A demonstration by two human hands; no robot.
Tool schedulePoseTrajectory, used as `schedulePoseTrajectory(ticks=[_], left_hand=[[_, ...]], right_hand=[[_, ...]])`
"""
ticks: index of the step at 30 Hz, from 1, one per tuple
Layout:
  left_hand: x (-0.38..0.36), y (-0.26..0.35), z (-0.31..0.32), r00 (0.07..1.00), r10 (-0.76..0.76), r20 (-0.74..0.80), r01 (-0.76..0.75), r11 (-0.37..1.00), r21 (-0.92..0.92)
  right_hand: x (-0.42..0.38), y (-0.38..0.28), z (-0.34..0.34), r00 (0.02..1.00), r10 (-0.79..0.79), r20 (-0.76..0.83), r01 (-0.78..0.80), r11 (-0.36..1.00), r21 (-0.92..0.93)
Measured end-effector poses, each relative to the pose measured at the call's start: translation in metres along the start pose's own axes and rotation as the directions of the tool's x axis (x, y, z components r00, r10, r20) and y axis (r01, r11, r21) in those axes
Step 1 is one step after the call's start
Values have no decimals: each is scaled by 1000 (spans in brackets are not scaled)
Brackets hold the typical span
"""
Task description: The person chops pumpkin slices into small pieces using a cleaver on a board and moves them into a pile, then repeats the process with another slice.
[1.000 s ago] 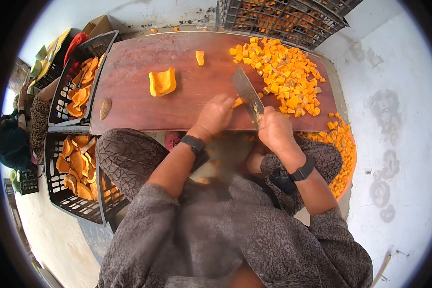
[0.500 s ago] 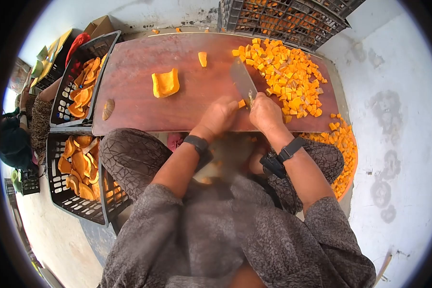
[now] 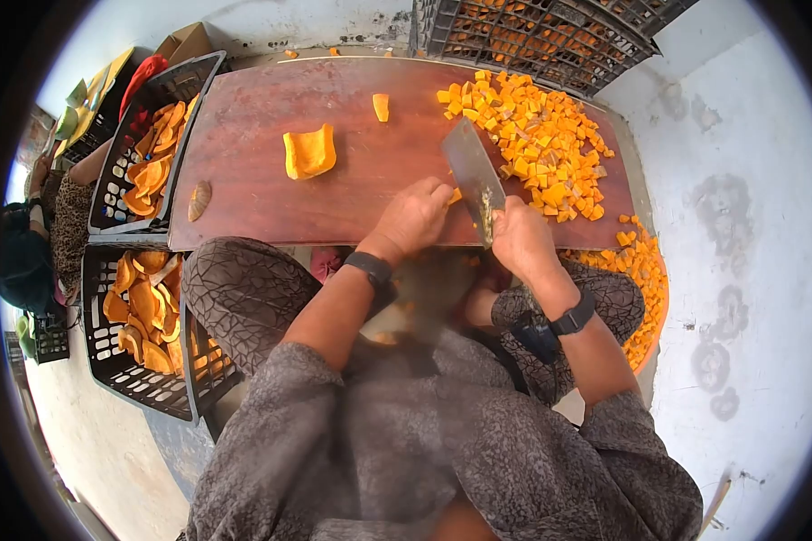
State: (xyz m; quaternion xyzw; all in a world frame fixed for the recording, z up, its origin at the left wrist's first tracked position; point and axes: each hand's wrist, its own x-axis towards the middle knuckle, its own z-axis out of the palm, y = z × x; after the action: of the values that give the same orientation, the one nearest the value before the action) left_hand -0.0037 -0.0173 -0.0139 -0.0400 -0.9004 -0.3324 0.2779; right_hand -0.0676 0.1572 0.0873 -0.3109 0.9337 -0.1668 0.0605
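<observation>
Red-brown wood makes up the table (image 3: 244, 171) before us. Our right hand (image 3: 521, 236) holds a cleaver (image 3: 472, 171), its fingers wrapped around the handle, the blade tilted over the near edge. Our left hand (image 3: 417, 215) has its fingers curled close together, pinching a small orange piece (image 3: 456, 196) beside the blade. Orange cubes (image 3: 546, 149) lie heaped to the right; a curved chunk (image 3: 309, 154) and a slice (image 3: 381, 107) lie farther left.
</observation>
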Motion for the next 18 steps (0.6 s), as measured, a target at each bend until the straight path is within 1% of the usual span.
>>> schedulePoseTrajectory(ticks=[1,2,4,5,7,8,10,14,16,17,18], left_hand=[[0,0,0,1000,1,-6,-1,1000,7],[0,0,0,1000,0,-5,0,1000,7],[0,-2,-1,1000,22,18,-22,1000,0],[0,-3,-1,1000,21,17,-21,1000,2],[0,-2,0,1000,27,-6,-27,999,-24],[0,-2,0,1000,27,-3,-27,999,-21],[1,-4,0,999,39,13,-38,999,-32],[-1,-4,1,996,84,-5,-85,996,-22],[-3,-6,1,996,15,85,-16,1000,11],[-4,-4,-1,990,-35,139,31,999,30],[-4,-2,-5,991,-31,128,26,999,42]], right_hand=[[-3,0,1,999,-38,15,38,999,9],[-5,-1,2,999,-38,16,38,999,10],[-5,-3,3,997,-16,71,18,999,-29],[-4,-3,5,997,-17,72,19,999,-28],[-3,0,10,996,-82,45,81,997,17],[-1,-1,12,996,-81,45,80,997,20],[5,-9,17,993,-81,85,85,995,-52],[28,-14,34,998,-53,24,55,996,-65],[45,-14,40,999,-4,-34,0,993,-115],[50,-10,42,999,-17,-48,11,994,-111],[54,-1,42,996,-6,-94,-1,998,-68]])
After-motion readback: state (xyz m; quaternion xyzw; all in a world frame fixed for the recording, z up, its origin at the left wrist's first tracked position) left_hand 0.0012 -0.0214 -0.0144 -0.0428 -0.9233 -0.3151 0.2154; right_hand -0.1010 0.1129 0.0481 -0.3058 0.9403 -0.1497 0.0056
